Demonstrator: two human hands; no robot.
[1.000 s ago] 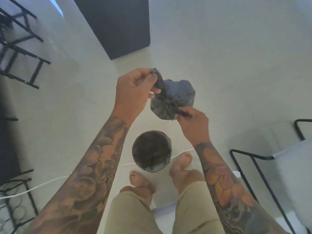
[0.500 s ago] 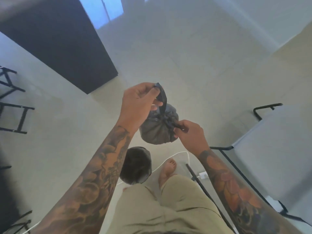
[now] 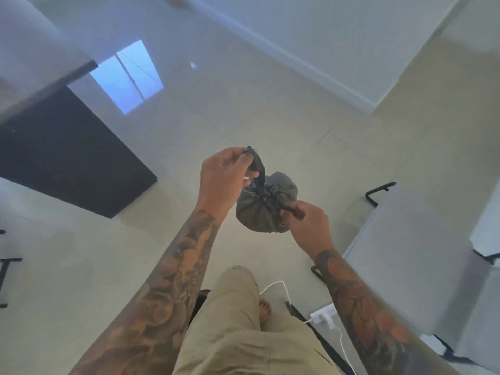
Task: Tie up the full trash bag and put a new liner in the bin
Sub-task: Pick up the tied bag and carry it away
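Tattooed forearms [image 3: 173, 280], floral tattoo on right forearm [image 3: 359, 301], khaki trousers [image 3: 243, 334], bare foot [image 3: 264, 311]

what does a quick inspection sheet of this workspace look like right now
surface: pale tiled floor, with a bright window reflection.
job's things: small dark trash bag held in the air, neck gathered at a knot; the bin is hardly in view, only a dark edge by the leg; no new liner seen.
clutter: nothing seen.
grippers: left hand pinches one bag tail raised above the knot; right hand pinches the other tail low beside it.
cables: white cable runs across the floor to a white power strip.
surroundings: dark cabinet on the left, black-framed chair on the right, white baseboard.
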